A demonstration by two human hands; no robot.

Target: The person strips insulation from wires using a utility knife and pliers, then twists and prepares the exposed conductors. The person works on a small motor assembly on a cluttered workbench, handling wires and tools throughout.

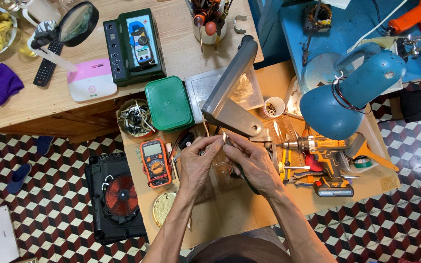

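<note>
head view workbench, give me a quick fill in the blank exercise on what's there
1. The multimeter left of the left hand has an ____ casing.
2. The square lidded container behind the hands is ____.
3. The cordless drill lies to the ____ of the right hand.
4. The big desk lamp has a ____ shade.

Missing words: orange; green; right; blue
</note>
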